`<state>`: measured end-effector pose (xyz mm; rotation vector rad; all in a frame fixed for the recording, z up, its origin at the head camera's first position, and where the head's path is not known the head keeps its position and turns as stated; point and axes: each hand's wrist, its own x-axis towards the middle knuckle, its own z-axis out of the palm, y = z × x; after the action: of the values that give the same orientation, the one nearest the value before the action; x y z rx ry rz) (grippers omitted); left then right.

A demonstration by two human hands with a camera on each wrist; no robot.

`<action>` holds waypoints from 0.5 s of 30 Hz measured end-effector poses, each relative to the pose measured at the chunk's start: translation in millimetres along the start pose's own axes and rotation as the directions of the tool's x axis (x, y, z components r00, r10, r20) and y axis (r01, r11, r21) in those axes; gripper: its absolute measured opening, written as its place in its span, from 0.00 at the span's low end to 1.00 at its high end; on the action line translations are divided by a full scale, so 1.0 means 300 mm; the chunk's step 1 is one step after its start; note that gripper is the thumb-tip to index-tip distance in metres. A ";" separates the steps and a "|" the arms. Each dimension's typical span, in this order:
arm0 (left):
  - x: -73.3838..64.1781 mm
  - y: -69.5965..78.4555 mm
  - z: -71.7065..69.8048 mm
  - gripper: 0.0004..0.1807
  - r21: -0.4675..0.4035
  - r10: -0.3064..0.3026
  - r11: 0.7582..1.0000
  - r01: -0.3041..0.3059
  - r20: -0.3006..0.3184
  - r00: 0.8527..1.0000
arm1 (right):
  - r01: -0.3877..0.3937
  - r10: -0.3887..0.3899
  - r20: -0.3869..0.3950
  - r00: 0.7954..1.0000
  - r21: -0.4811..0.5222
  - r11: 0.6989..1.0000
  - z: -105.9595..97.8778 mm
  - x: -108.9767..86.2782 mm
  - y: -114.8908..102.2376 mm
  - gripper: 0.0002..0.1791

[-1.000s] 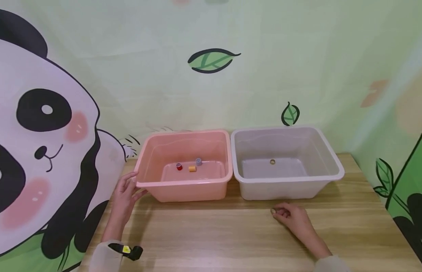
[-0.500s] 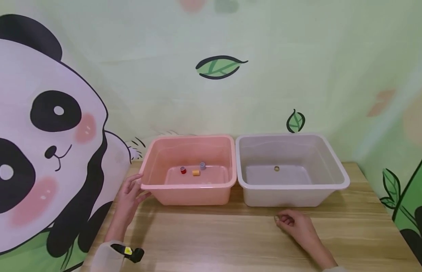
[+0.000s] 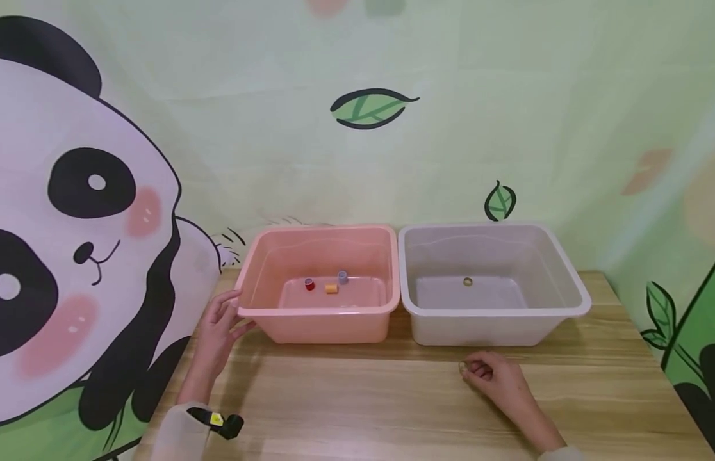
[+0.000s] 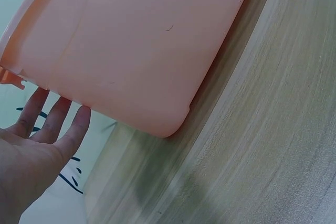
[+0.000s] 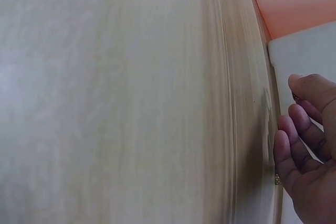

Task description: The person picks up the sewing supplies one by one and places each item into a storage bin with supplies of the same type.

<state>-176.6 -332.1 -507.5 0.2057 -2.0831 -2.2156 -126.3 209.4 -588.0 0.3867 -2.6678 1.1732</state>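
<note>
Finger and thumb of my right hand [image 3: 498, 381] pinch a small gold-coloured ring [image 3: 463, 367] just in front of the white bin [image 3: 473, 330]; the other fingers are curled. In the right wrist view the fingertips mostly hide this ring, and a small patterned gold piece [image 5: 277, 179] shows beside the little finger. Another small gold-coloured ring [image 3: 468, 282] lies on the white bin's floor. My left hand [image 3: 216, 330] touches the left end of the pink bin [image 3: 320, 326]. Its fingers are nearly straight against the bin's side in the left wrist view.
Inside the pink bin lie a red spool-like piece [image 3: 309, 284], a yellow cylinder [image 3: 331, 289] and a grey-blue piece [image 3: 343, 277]. Both bins stand side by side on a wooden table [image 3: 357, 403]. Behind them hangs a panda-print backdrop [image 3: 265, 147].
The head view has shifted slightly. My right hand still pinches the ring in front of the white bin, where more of the ring's outline shows. My left hand stays at the pink bin.
</note>
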 end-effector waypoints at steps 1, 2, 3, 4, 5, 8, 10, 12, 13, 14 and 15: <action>0.000 0.000 0.000 0.28 0.001 0.002 1.000 -0.002 0.000 1.000 | 0.006 -0.006 -0.003 1.000 0.000 1.000 0.000 0.001 0.001 0.12; 0.000 0.000 -0.001 0.27 -0.001 0.004 1.000 -0.004 -0.001 1.000 | 0.016 -0.016 -0.008 1.000 -0.003 1.000 -0.001 0.000 0.002 0.12; 0.000 0.000 -0.001 0.27 0.000 0.007 1.000 -0.007 -0.002 1.000 | 0.021 -0.021 -0.011 1.000 -0.005 1.000 -0.002 0.000 0.002 0.12; 0.001 0.000 -0.001 0.27 -0.002 0.008 1.000 -0.008 -0.003 1.000 | 0.022 -0.022 -0.012 1.000 -0.006 1.000 -0.004 -0.001 0.002 0.12; 0.001 0.001 -0.001 0.26 -0.004 0.010 1.000 -0.010 -0.004 1.000 | 0.023 -0.023 -0.013 1.000 -0.007 1.000 -0.006 -0.001 0.002 0.12; 0.001 0.000 0.001 0.26 -0.007 0.008 1.000 -0.008 -0.008 1.000 | 0.014 -0.014 -0.013 1.000 -0.011 1.000 -0.012 -0.002 0.002 0.12; -0.001 0.000 0.002 0.27 -0.015 0.008 1.000 -0.008 -0.008 1.000 | 0.008 -0.009 -0.013 1.000 -0.017 1.000 -0.018 -0.003 0.002 0.13; -0.003 -0.001 0.004 0.27 -0.021 0.011 1.000 -0.011 -0.005 1.000 | 0.013 -0.013 -0.015 1.000 -0.023 1.000 -0.024 -0.003 0.001 0.13; -0.004 0.000 0.005 0.27 -0.026 0.015 1.000 -0.015 -0.003 1.000 | 0.017 -0.017 -0.017 1.000 -0.024 1.000 -0.027 -0.002 0.001 0.13; -0.004 0.000 0.005 0.27 -0.030 0.017 0.999 -0.017 -0.001 1.000 | 0.020 -0.021 -0.020 1.000 -0.027 0.999 -0.030 -0.002 0.000 0.13; -0.005 0.000 0.006 0.27 -0.034 0.024 0.999 -0.024 0.001 1.000 | 0.023 -0.023 -0.022 0.999 -0.029 0.999 -0.033 -0.001 0.000 0.13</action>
<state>-175.5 -330.3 -507.4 0.1756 -2.0362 -2.2360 -125.1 216.8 -581.4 0.3963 -2.6511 1.1248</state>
